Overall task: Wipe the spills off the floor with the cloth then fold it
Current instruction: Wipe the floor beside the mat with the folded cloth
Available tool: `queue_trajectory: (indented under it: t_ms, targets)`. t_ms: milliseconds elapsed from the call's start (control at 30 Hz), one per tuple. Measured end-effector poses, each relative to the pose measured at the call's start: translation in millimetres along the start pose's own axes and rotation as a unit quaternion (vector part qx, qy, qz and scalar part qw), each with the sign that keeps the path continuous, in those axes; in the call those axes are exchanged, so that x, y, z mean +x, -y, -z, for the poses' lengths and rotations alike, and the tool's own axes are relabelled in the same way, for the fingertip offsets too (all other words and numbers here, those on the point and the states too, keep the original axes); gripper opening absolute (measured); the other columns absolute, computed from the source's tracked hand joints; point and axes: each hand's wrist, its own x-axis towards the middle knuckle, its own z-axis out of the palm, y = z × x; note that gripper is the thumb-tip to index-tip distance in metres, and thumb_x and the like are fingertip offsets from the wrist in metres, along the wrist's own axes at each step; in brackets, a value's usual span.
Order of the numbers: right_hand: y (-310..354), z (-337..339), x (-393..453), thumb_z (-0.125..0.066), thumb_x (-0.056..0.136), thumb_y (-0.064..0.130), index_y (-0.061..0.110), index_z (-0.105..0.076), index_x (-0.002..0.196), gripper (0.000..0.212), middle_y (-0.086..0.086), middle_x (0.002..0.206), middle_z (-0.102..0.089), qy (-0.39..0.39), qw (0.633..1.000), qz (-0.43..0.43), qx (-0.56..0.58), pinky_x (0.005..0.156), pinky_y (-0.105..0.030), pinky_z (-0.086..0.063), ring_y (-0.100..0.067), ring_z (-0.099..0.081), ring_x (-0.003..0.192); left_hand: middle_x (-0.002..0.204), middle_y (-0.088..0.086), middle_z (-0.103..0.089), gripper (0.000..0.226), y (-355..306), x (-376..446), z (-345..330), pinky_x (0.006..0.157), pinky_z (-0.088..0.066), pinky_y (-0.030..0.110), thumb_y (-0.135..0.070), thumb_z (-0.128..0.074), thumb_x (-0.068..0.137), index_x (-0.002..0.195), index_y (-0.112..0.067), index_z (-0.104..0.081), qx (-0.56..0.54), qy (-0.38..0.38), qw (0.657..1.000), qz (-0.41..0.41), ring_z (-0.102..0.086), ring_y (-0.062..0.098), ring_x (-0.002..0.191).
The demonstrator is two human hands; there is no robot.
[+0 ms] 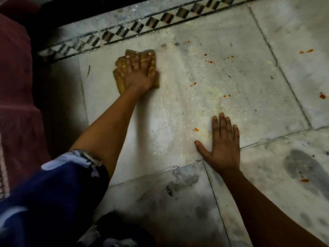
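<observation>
R hand (223, 148) flat, spread on floor (178, 107) | L hand (138, 72) spread, pressing cloth (121, 82) | spills (208, 61) near

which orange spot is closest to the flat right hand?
The orange spot just beyond the right hand, off its index fingertip. The other spots lie farther up or right.

Open marble floor (231, 82) stretches between the left hand (138, 75), pressed on the cloth (121, 82), and the flat right hand (222, 148). A maroon rug (16, 86) bounds the left side; the patterned border (124, 31) lies just beyond the cloth.
</observation>
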Motion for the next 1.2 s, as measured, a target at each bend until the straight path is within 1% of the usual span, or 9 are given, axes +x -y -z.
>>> queue_trajectory:
  t_ms: [233, 367, 467, 600, 700, 767, 867, 1033, 1200]
  targets:
    - [-0.2, -1.9, 2.1, -0.027, 0.082, 0.067, 0.011, -0.018, 0.149, 0.088, -0.013, 0.156, -0.015, -0.016, 1.0, 0.011, 0.007, 0.116, -0.042, -0.004, -0.028, -0.016, 0.144, 0.159, -0.006, -0.003, 0.061, 7.4, -87.5, -29.9, 0.108, 0.009, 0.06, -0.071, -0.016, 0.083, 0.14, -0.053, 0.0, 0.07, 0.004, 0.97, -0.233, 0.002, 0.027, 0.145]
    - [0.8, -2.0, 1.1, -0.029, 0.084, 0.064, 0.009, -0.02, 0.148, 0.085, -0.014, 0.156, -0.018, -0.027, 0.999, 0.011, 0.017, 0.116, -0.041, -0.005, -0.028, -0.017, 0.144, 0.159, -0.005, -0.005, 0.06, 33.1, -54.7, -14.7, 0.11, 0.001, 0.061, -0.066, -0.02, 0.086, 0.142, -0.052, -0.005, 0.048, -0.017, 0.991, -0.126, -0.001, 0.027, 0.145]
    - [1.1, -1.2, 0.4, -0.03, 0.085, 0.062, 0.008, -0.023, 0.148, 0.083, -0.014, 0.155, -0.02, -0.032, 0.999, 0.012, 0.021, 0.116, -0.043, -0.008, -0.028, -0.017, 0.144, 0.159, -0.001, -0.002, 0.056, 3.4, -4.5, -4.4, 0.108, 0.004, 0.063, -0.059, -0.023, 0.093, 0.145, -0.046, -0.009, -0.003, -0.019, 0.999, -0.033, 0.004, 0.031, 0.144]
    - [0.7, 0.9, -0.9, -0.029, 0.085, 0.061, 0.01, -0.02, 0.148, 0.081, -0.012, 0.156, -0.017, -0.029, 0.999, 0.012, 0.024, 0.117, -0.043, -0.009, -0.027, -0.015, 0.144, 0.159, 0.0, -0.001, 0.056, -46.6, -7.6, -13.9, 0.107, 0.008, 0.064, -0.053, -0.023, 0.096, 0.148, -0.038, -0.01, 0.023, -0.003, 0.995, -0.101, 0.006, 0.029, 0.145]
    - [0.3, 1.2, -0.5, -0.029, 0.086, 0.06, 0.009, -0.021, 0.148, 0.081, -0.012, 0.156, -0.018, -0.033, 0.999, 0.012, 0.028, 0.117, -0.044, -0.009, -0.027, -0.016, 0.144, 0.158, -0.006, -0.006, 0.057, -21.3, -56.0, -26.0, 0.109, 0.005, 0.061, -0.06, -0.019, 0.091, 0.145, -0.046, -0.005, 0.067, -0.008, 0.973, -0.219, 0.0, 0.023, 0.145]
    - [-0.7, 0.0, 1.0, -0.03, 0.086, 0.06, 0.009, -0.022, 0.148, 0.08, -0.013, 0.155, -0.019, -0.038, 0.999, 0.013, 0.029, 0.117, -0.044, -0.01, -0.027, -0.017, 0.144, 0.158, -0.008, -0.009, 0.059, 15.5, -71.1, -21.4, 0.111, 0.001, 0.059, -0.066, -0.015, 0.086, 0.141, -0.05, 0.001, 0.073, 0.005, 0.967, -0.243, -0.004, 0.02, 0.145]
    - [-1.2, -2.1, 0.9, -0.029, 0.086, 0.061, 0.009, -0.022, 0.148, 0.081, -0.013, 0.155, -0.019, -0.036, 0.999, 0.012, 0.023, 0.116, -0.044, -0.01, -0.027, -0.017, 0.144, 0.158, -0.005, -0.011, 0.063, 39.7, -38.9, -5.3, 0.111, -0.003, 0.06, -0.067, -0.016, 0.084, 0.143, -0.048, -0.002, 0.063, 0.008, 0.984, -0.167, -0.005, 0.022, 0.145]
    - [0.1, -0.2, -1.1, -0.026, 0.086, 0.062, 0.01, -0.02, 0.148, 0.081, -0.012, 0.156, -0.017, -0.025, 0.999, 0.008, 0.017, 0.117, -0.043, -0.008, -0.026, -0.014, 0.145, 0.159, -0.001, -0.001, 0.058, -23.9, 2.0, 0.7, 0.108, 0.006, 0.062, -0.056, -0.022, 0.095, 0.147, -0.04, -0.005, 0.013, 0.026, 0.998, -0.053, 0.005, 0.028, 0.145]
    - [-2.6, 2.9, -2.1, -0.025, 0.086, 0.062, 0.009, -0.02, 0.148, 0.081, -0.013, 0.156, -0.015, -0.043, 0.998, 0.01, 0.038, 0.117, -0.042, -0.006, -0.027, -0.013, 0.145, 0.158, -0.005, 0.001, 0.058, -20.0, -67.8, -24.2, 0.109, 0.007, 0.059, -0.062, -0.017, 0.09, 0.142, -0.047, 0.004, 0.104, 0.031, 0.954, -0.28, 0.004, 0.022, 0.145]
